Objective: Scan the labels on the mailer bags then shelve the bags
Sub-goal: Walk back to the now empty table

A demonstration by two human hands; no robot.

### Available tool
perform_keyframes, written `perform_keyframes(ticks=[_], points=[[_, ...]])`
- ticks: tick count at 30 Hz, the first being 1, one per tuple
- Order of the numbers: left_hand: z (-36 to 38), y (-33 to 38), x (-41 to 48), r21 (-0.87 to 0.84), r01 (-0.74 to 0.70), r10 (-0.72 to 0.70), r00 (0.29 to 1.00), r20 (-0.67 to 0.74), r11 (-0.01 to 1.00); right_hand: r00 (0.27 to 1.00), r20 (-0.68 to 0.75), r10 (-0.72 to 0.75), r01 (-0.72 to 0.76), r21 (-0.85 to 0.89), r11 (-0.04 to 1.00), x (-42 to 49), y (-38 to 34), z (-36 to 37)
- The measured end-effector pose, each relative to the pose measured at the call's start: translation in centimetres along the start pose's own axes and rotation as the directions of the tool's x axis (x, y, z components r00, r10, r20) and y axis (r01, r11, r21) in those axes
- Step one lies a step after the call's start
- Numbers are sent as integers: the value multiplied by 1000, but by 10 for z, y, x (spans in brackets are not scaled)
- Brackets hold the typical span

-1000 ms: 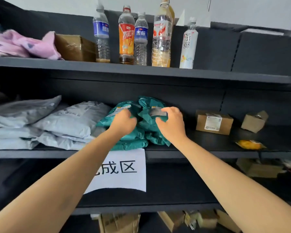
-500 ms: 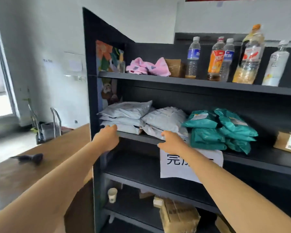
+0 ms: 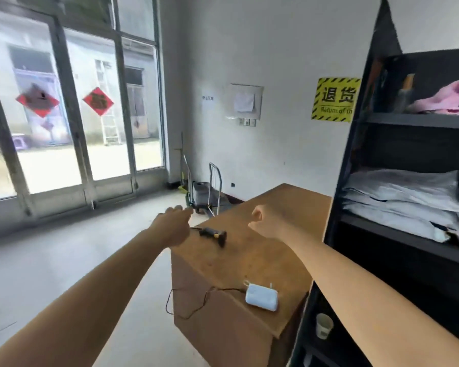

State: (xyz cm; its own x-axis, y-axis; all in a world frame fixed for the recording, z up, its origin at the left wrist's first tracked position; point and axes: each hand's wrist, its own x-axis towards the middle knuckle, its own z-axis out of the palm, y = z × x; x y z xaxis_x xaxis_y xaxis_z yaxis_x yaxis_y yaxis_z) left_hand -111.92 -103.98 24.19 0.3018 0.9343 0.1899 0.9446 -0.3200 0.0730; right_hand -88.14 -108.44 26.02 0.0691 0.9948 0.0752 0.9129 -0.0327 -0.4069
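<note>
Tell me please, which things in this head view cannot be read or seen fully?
Yellow sign, head view: its right part is hidden behind the shelf frame.
Gray mailer bags: no label shows; the picture's right edge cuts the stack.
Wall notice: text too small and blurred.
Right hand: fingers curl away from the camera, so their pose is unclear.

Cut off by the right edge: the stacked grey mailer bags (image 3: 400, 197) and the pink cloth (image 3: 445, 102) on the shelf (image 3: 419, 120) above. Half hidden behind the shelf's side panel: the yellow sign (image 3: 335, 99), lower line broken mid-word. Too small to read: the wall label (image 3: 207, 98). Smeared by motion: the left hand (image 3: 174, 226), the scanner (image 3: 214, 234) on the tabletop (image 3: 276, 255), the red window decorations (image 3: 37, 100). Out of sight behind the right hand (image 3: 265, 221): its fingers, grip unclear.
</note>
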Motion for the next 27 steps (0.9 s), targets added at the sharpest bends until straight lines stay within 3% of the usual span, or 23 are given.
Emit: perform_keyframes(ticks=[4, 10, 15, 23, 27], points=[[13, -84, 47, -21, 49, -49, 998, -40, 999, 995, 37, -96, 95, 17, 995, 87, -68, 39], [24, -205, 142, 5, 122, -123, 991, 54, 992, 978, 91, -190, 178, 128, 976, 238, -140, 99], [4, -296, 223, -8, 189, -188, 982, 23, 982, 959, 100, -266, 257, 91, 962, 358, -209, 127], [35, -440, 356, -43, 218, -217, 976, 36, 975, 933, 112, -341, 333, 87, 939, 525, -311, 198], [47, -523, 441, -81, 198, -196, 980, 27, 977, 946, 129, -298, 290, 77, 954, 629, -347, 229]])
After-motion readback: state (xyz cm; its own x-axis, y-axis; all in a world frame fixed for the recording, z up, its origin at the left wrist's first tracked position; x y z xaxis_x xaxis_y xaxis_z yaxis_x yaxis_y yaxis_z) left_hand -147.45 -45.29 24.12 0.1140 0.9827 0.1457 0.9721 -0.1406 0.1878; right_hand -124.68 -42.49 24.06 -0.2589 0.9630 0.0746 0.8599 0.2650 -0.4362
